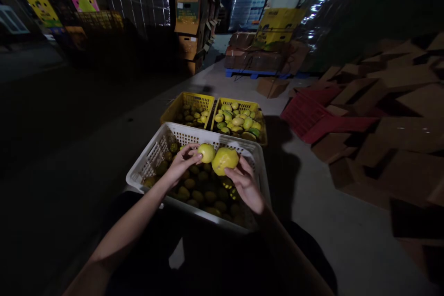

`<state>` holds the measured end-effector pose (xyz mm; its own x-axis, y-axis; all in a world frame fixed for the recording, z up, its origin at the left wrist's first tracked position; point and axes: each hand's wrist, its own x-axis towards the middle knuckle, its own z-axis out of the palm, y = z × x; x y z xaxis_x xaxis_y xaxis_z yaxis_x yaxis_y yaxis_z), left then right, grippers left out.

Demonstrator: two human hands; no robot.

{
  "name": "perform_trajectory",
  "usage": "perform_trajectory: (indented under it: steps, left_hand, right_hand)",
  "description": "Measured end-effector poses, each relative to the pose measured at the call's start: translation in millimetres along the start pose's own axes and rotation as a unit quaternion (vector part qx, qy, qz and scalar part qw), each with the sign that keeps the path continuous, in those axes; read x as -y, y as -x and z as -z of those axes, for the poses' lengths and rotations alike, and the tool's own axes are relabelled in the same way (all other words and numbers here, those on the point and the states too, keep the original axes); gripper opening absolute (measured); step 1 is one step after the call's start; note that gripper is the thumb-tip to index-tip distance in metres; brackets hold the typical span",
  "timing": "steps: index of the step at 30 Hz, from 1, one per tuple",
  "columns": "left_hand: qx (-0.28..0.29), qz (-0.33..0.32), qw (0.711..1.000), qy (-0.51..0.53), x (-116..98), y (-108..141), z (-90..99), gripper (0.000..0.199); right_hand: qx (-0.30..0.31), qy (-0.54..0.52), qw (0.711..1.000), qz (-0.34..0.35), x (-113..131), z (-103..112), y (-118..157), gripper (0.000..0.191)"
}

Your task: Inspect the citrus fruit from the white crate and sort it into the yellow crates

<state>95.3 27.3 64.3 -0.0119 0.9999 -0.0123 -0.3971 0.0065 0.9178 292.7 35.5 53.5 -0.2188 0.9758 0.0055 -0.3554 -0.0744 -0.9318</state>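
Observation:
Between thumb and fingers, my left hand [185, 162] holds a small yellow-green fruit [207, 153]. A larger, bumpy yellow fruit [225, 161] is in my right hand [246, 182], close beside the smaller one. Both fruits are above a white plastic crate [147, 152], which holds several shaded greenish fruits [197, 195]. Beyond its far edge stand two yellow crates, the left one [169, 110] with fruits in shadow and the right one [264, 135] piled with yellow and green fruits [237, 121].
At the right lie a red crate [305, 115] and a heap of cardboard boxes [402, 134]. Farther back, a blue pallet [255, 74] bears boxes. Stacked cartons [187, 18] stand at the back centre. The left side is dark.

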Motion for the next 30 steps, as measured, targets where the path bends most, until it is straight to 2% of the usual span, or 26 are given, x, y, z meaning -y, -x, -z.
perform_trajectory:
  steps: [3, 6, 11, 15, 19, 23, 27, 30]
  left_hand:
    - [-0.013, 0.043, 0.998, 0.051, 1, -1, 1.5, 0.048]
    - [-0.018, 0.057, 0.995, 0.074, 2, -4, 3.2, 0.045]
    - [-0.029, 0.067, 0.994, 0.077, 5, -11, 7.1, 0.037]
    - [-0.067, 0.074, 0.994, 0.037, 5, -13, 5.0, 0.037]
    - [-0.044, 0.061, 0.997, -0.025, 4, -7, -3.0, 0.046]
    - [-0.042, 0.080, 0.996, 0.004, 4, -7, -6.2, 0.051]
    - [-0.083, 0.105, 0.990, 0.050, 4, -13, -2.1, 0.035]
    - [-0.088, 0.141, 0.984, 0.067, 3, -17, 1.1, 0.023]
  right_hand:
    - [0.016, -0.030, 0.999, -0.013, 3, 1, 1, 0.039]
    - [0.025, -0.039, 0.999, 0.002, 0, 4, -1, 0.025]
    - [0.016, -0.038, 0.999, -0.011, -11, 10, -9, 0.017]
    - [-0.008, -0.070, 0.997, -0.035, -16, 10, -12, 0.020]
    - [0.015, -0.062, 0.997, -0.050, -14, 2, -8, 0.024]
    - [0.025, -0.058, 0.996, -0.063, -10, -1, -6, 0.028]
    - [0.000, -0.055, 0.997, -0.062, -13, 5, -9, 0.030]
    - [-0.010, -0.072, 0.995, -0.075, -16, 10, -12, 0.029]
